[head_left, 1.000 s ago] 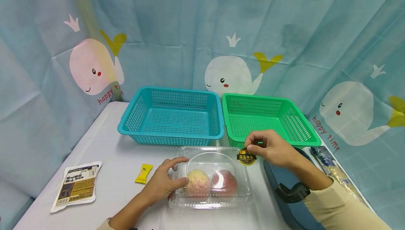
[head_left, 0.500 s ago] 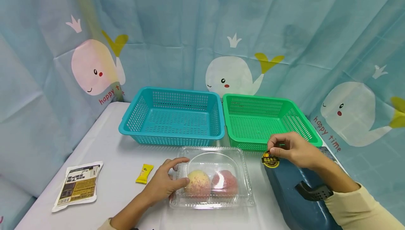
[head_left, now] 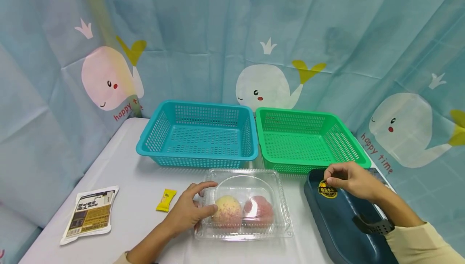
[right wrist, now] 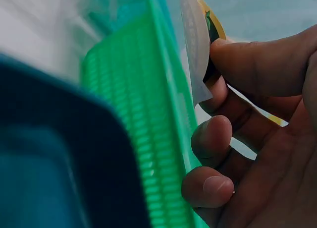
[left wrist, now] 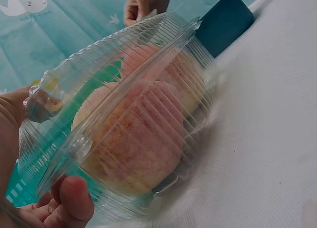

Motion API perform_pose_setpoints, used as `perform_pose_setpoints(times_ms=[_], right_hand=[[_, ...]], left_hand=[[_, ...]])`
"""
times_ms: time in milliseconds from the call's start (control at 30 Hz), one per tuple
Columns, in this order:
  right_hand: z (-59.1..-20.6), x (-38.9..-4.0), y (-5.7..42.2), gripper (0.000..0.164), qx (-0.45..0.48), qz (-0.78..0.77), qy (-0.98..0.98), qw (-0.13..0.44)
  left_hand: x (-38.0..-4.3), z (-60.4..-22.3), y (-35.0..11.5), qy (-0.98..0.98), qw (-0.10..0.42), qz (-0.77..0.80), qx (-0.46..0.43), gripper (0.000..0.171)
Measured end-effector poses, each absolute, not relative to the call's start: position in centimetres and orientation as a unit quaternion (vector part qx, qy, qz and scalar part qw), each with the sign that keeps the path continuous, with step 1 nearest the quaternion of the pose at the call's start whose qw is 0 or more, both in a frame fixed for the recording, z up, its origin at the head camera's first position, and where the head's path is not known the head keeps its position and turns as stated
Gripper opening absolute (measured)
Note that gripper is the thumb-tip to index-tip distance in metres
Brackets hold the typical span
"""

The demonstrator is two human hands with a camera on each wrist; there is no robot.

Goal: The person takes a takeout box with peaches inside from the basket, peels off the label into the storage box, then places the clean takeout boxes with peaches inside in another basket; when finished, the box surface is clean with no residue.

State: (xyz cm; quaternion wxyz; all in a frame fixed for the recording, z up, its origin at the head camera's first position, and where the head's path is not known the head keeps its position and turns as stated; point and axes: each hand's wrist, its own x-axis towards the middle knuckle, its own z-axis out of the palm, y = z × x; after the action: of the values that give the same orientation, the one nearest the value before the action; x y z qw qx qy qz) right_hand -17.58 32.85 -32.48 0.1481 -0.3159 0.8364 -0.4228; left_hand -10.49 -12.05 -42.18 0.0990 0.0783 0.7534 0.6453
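Note:
A clear plastic clamshell box (head_left: 244, 183) lies closed on the table, with two peaches (head_left: 227, 211) inside, one yellow with pink flecks and one pink. My left hand (head_left: 189, 209) holds the box by its left side, thumb at the front and index finger toward the back. In the left wrist view, the peaches show through the ribbed wall. Over the dark blue tray (head_left: 345, 223), my right hand (head_left: 352, 181) pinches a round black-and-gold sticker (head_left: 327, 190) between thumb and index finger. The right wrist view shows the sticker (right wrist: 195, 44) edge-on, its pale back facing left.
A blue basket (head_left: 203, 161) and a green basket (head_left: 290, 167) stand side by side at the back. A small yellow packet (head_left: 166, 200) lies left of my left hand, and a white-and-brown food pouch (head_left: 90, 214) farther left. A dark packet (head_left: 378, 174) shows partly behind my right hand.
My right hand has carried the sticker away from the box's top right corner, rightward and slightly down, over the blue tray. The left hand and the box have stayed in place.

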Motion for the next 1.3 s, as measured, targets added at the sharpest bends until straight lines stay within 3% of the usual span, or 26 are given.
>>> perform_pose_setpoints(times_ms=[300, 1000, 1300], right_hand=[[-35.4, -17.9, 34.8, 0.007, -0.294, -0.406, 0.848, 0.171], [-41.8, -18.8, 37.9, 0.014, -0.318, -0.366, 0.866, 0.119], [-42.7, -18.8, 37.6, 0.010, -0.296, -0.328, 0.892, 0.094]], left_hand=[[-10.6, -42.4, -12.0, 0.740, 0.103, 0.660, 0.083, 0.060], [-10.7, -42.5, -11.9, 0.738, 0.106, 0.661, 0.084, 0.060], [-10.6, -42.5, -12.1, 0.737, 0.105, 0.662, 0.083, 0.061]])
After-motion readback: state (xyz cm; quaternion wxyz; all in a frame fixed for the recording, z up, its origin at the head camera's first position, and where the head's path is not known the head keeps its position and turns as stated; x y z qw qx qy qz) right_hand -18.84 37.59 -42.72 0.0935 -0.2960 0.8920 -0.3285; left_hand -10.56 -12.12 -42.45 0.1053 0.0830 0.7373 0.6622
